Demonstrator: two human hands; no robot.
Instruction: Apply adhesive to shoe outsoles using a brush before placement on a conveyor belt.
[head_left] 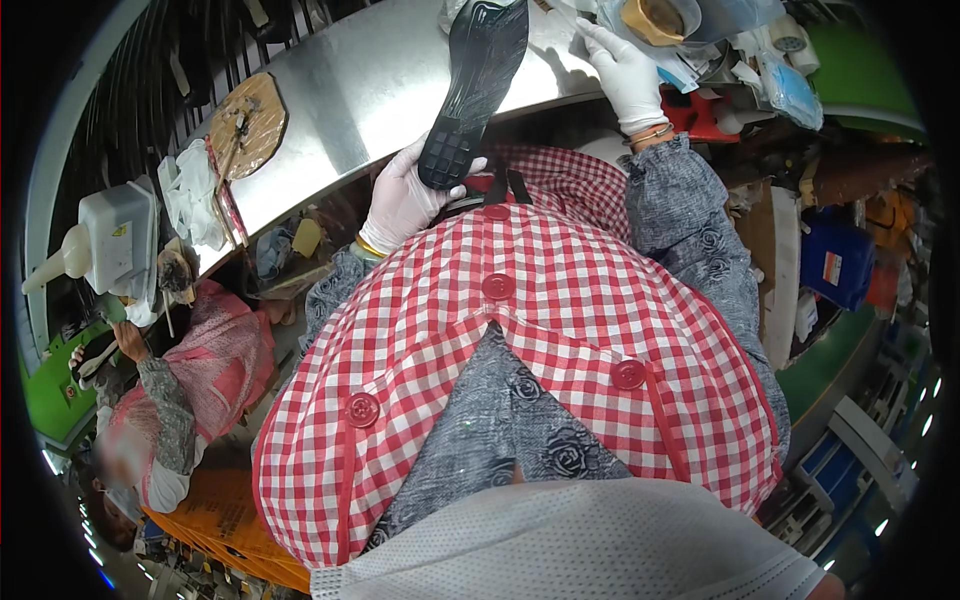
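Note:
A black shoe sole (478, 85) stands tilted over the near edge of the metal worktop (340, 110). Its treaded heel end rests in my white-gloved left hand (405, 200), with the fingers closed around it from below. My right hand (622, 75), also gloved in white, is over the worktop to the right of the sole. Its fingers close at the tips on a thin stick-like tool (562, 14), whose far end is cut off by the picture's upper edge. Just beyond those fingers sits a tan bowl (655, 20) inside a clear plastic container.
A round brown board (248, 125) with sticks lies on the left of the worktop. White cloths (195, 190) and a pale box (118, 235) are farther left. A co-worker (190, 370) works at the lower left. Tape rolls (790, 40) and a blue bin (835, 262) are at right.

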